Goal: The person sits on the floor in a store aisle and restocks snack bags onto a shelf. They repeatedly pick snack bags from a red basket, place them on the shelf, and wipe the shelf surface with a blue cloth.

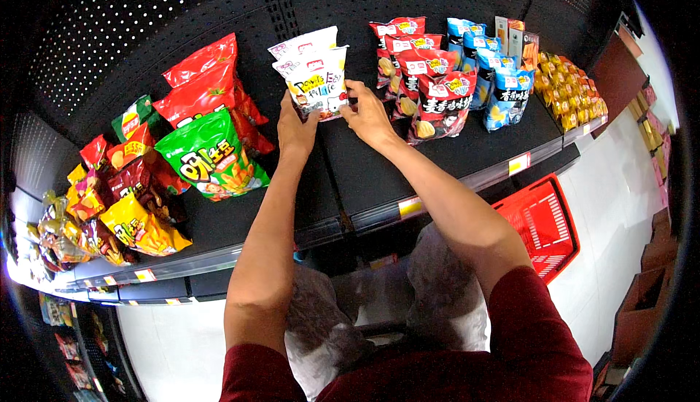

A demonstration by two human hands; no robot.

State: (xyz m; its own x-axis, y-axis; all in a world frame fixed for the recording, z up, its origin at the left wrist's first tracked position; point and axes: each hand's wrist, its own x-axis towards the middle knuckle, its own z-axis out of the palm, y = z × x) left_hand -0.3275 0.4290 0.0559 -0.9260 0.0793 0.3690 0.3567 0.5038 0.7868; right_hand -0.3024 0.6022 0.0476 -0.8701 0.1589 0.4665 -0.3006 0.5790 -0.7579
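A white snack bag with coloured lettering and cartoon figures stands upright on the black shelf. My left hand grips its lower left side, thumb across the front. On the opposite side, my right hand holds the right edge between thumb and fingers. Directly behind is a second white bag, mostly covered by the front one. To the right, several red-and-black snack bags stand in a row. Left of my hands are a green snack bag and red bags behind it.
Blue snack bags and small yellow packets fill the right part of the shelf. A yellow bag and other bags crowd the far left. Price tags line the shelf's front edge. A red shopping basket is beside my right arm.
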